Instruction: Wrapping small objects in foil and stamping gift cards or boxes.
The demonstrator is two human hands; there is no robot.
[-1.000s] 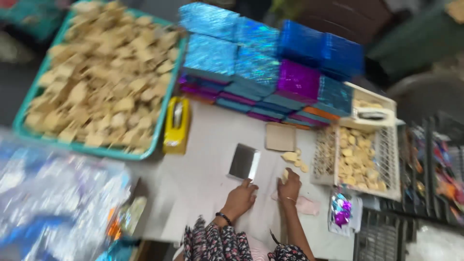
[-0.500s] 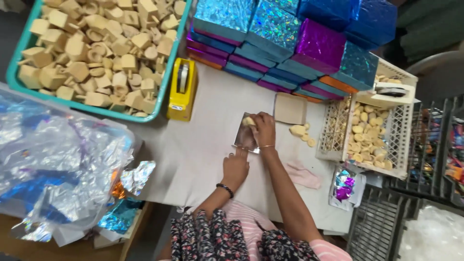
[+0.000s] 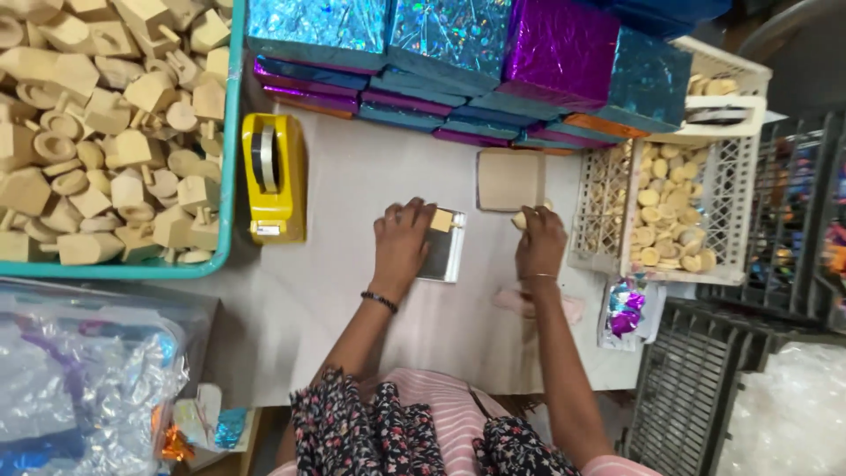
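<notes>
We see the left hand (image 3: 401, 242) lying palm down on a silver sheet (image 3: 443, 249) on the white table (image 3: 370, 167), fingers spread; its fingertips pinch a small wooden block (image 3: 441, 220) at the sheet's upper edge. The right hand (image 3: 539, 244), just right of the sheet, is curled shut around a small wooden piece (image 3: 521, 219), of which only the tip shows. A dark bracelet sits on the left wrist, a thin bangle on the right.

Taking the sheet as landmark: a flat square wooden board (image 3: 509, 179) lies just above and to the right of it, touching the right hand's knuckles. A pink cloth (image 3: 577, 308) lies below and to the right, under the right forearm. A yellow tape dispenser (image 3: 274, 178) stands to the left, near but apart. Further left, a teal tray (image 3: 231, 159) holds a heap of wooden pieces. Above the sheet, stacked boxes (image 3: 458, 53) wrapped in shiny blue and purple foil line the table's far edge. To the right, a white lattice basket (image 3: 731, 185) holds small round wooden discs. Below left, a clear bag of foil scraps (image 3: 88, 379) sits off the table.
</notes>
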